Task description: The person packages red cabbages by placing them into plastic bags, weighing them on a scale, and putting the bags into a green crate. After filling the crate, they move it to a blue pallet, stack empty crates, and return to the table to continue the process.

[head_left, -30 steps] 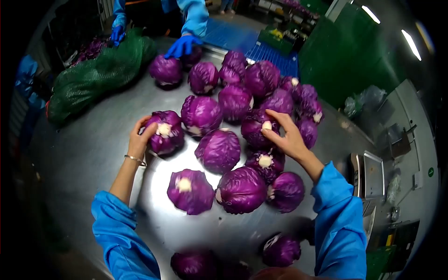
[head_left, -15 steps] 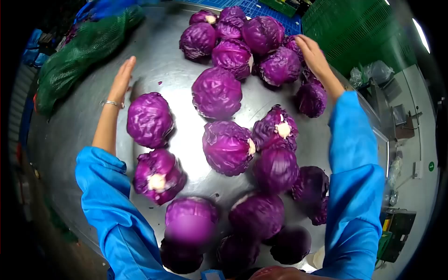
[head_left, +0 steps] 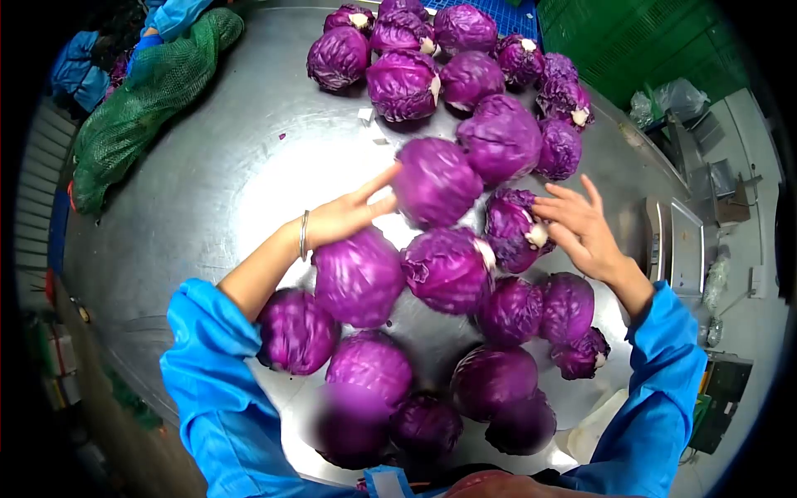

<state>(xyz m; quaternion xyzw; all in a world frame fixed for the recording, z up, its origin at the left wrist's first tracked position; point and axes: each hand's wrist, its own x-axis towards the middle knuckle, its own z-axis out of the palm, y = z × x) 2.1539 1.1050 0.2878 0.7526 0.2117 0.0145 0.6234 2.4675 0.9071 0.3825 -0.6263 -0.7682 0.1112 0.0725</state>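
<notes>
Several red cabbages lie on a metal table (head_left: 183, 191). My left hand (head_left: 353, 209), with a bracelet at the wrist, touches the left side of a purple cabbage (head_left: 437, 183) with its fingers apart. Just below that hand is another cabbage (head_left: 359, 278), blurred by motion. On the right, my right hand (head_left: 581, 226) has spread fingers against a cabbage with a pale cut stem (head_left: 515, 228). Between the hands sits a cabbage with its stem to the right (head_left: 448, 270). Neither hand is closed round a cabbage.
A green mesh sack (head_left: 149, 104) lies at the upper left, with a co-worker's blue sleeve (head_left: 178, 15) behind it. Green crates (head_left: 631, 46) stand at the upper right. More cabbages are grouped at the far edge and near my body.
Both hands have come down from the upper part of the table, the left one also moving right. Cabbages between them have shifted, and those on the left now lie closer to the middle.
</notes>
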